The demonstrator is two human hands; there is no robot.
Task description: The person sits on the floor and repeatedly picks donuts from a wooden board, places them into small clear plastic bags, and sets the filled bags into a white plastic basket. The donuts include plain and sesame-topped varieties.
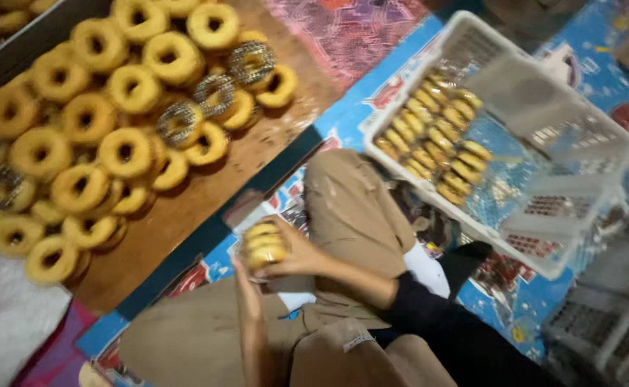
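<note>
On the left, a brown board [207, 193] lies across the patterned blue mat [361, 107] and carries a crowd of yellow doughnuts [124, 152], most plain, a few with dark sprinkles [180, 122]. They are heaped loosely, some overlapping, filling the board's upper left and leaving its lower right bare.

To the right stands a white plastic basket [558, 115], tilted in the view, with rows of packed doughnuts [433, 140] stood on edge against its left wall; the rest of its floor shows the mat through the mesh.

Between board and basket sit the person's knees in tan trousers [350, 208], and a dark sleeve [458, 330] runs in from the lower right.

Smallest of all, just above the lap near the board's edge, is a stack of doughnuts [264, 244] in a clear wrap. The right hand [296, 254] is curled around the stack's right side, fingers closed on it. The left hand [248, 287] rises from below with its fingers straight, touching the underside of the stack; whether it pinches the wrap is too blurred to tell.
</note>
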